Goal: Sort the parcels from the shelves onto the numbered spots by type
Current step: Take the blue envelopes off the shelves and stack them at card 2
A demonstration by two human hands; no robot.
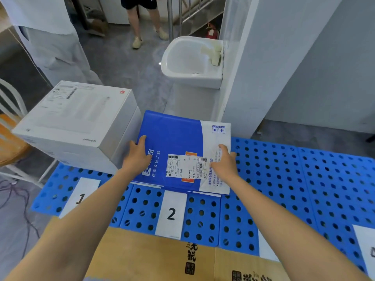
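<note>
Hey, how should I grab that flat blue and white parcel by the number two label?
Take the blue and white parcel by its two side edges, where the left hand and right hand rest: it lies flat and wide.

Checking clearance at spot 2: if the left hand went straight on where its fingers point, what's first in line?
Looks free. The left hand rests on the blue parcel, fingers pointing along its left edge; that line runs off the far edge, right of the white box stack, onto floor. Depth unclear.
</note>
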